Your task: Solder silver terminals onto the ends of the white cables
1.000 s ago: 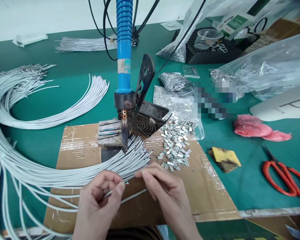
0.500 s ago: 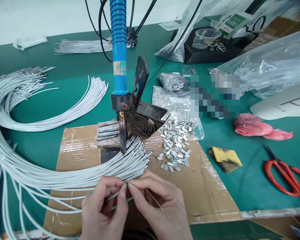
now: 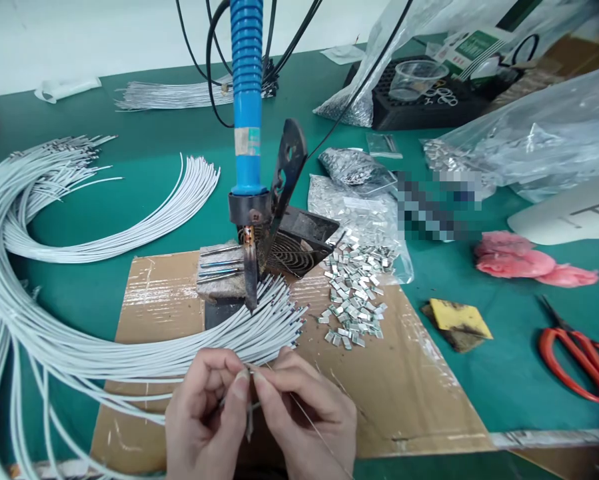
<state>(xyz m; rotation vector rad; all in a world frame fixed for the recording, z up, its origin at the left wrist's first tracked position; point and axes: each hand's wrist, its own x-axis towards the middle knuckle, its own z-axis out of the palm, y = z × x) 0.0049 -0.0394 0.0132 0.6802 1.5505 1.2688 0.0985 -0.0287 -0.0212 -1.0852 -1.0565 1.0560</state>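
Note:
My left hand (image 3: 206, 410) is closed in a pinch, its thumb and forefinger tips meeting those of my right hand (image 3: 306, 413). Whatever small piece lies between the fingertips is mostly hidden. Through the fingers of my right hand, also pinched, runs a thin wire (image 3: 312, 425). Just behind both hands lies a thick bundle of white cables (image 3: 189, 350), its tips fanned out to the right. Above those tips hangs a soldering iron (image 3: 249, 153) with a blue handle, point down, beside a block (image 3: 222, 275) holding several thin metal pins.
A cardboard sheet (image 3: 409, 393) covers the bench under my hands. Small metal clips (image 3: 354, 307) spill from a plastic bag. Rightward lie a yellow sponge (image 3: 462, 320), pink cloth (image 3: 529, 257) and red-handled scissors (image 3: 579, 360). A coiled iron stand (image 3: 299, 247) is behind.
My view has shifted slightly, so the bench things appear a little further right. Both hands stay pinched together; a pale strip now shows below the fingertips.

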